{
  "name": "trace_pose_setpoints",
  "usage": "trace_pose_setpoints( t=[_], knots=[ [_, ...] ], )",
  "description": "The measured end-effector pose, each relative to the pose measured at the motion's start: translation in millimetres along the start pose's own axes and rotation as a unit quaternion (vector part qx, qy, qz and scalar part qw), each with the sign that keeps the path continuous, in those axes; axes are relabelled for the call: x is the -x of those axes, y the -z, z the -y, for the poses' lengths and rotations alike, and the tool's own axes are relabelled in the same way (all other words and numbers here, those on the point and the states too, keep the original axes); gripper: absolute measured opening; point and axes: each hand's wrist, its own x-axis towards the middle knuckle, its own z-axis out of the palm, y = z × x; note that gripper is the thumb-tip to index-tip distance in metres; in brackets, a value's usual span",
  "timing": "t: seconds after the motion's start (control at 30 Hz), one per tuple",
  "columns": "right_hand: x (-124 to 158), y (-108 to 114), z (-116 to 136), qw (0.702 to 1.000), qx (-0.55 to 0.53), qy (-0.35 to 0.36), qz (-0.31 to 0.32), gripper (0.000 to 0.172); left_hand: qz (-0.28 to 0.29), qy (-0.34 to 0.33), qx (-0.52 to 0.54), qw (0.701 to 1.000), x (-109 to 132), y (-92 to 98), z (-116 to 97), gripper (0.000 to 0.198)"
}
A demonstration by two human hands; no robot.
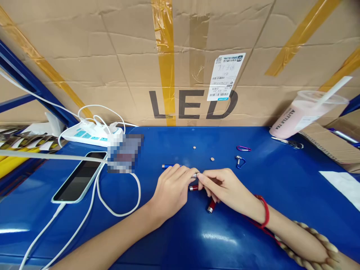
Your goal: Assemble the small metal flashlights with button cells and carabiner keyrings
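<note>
My left hand [172,187] and my right hand [223,184] meet at the middle of the blue table [197,232], fingertips pinched together on a small silver-tipped piece [194,175]. A blue tube [168,166] pokes out beyond my left fingers. A red tube [193,188] lies between the hands, and another red tube [211,206] sticks out from under my right hand. Two small round coin cells [212,159] rest further back. A purple carabiner [243,148] and a blue carabiner [240,162] lie beyond my right hand.
A phone [80,180] on a white cable lies at the left, with a white power strip [92,135] behind it. A pink drink cup [305,114] with a straw leans at the right rear. A cardboard wall marked LED [194,105] closes the back. White paper [341,185] lies at the right edge.
</note>
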Motion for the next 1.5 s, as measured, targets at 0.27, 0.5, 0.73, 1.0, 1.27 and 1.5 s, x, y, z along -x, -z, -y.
trace_pose_setpoints(
  t=[0.27,0.5,0.73,1.0,1.27,1.5],
  knots=[
    [-7,9,-11,0.840,0.325,0.325,-0.287,0.014,0.079,0.168,0.179,0.966,-3,7.5,4,0.019],
    [-4,10,-12,0.837,0.328,0.341,-0.275,0.009,0.123,0.172,0.243,0.947,-3,7.8,2,0.017],
    [-2,9,-4,0.901,0.265,0.244,-0.240,0.010,0.100,0.108,0.217,0.965,4,4.5,-3,0.019],
    [-2,4,-7,0.955,0.173,0.158,-0.181,0.010,0.091,0.122,0.214,0.965,12,0.5,0,0.012],
    [0,4,-5,0.974,0.127,0.114,-0.149,0.011,0.037,0.057,0.210,0.975,16,-3.3,0,0.014],
    [-2,1,-7,0.979,0.099,0.093,-0.154,0.012,0.019,0.036,0.176,0.984,14,-1.7,1,0.011]
  ],
)
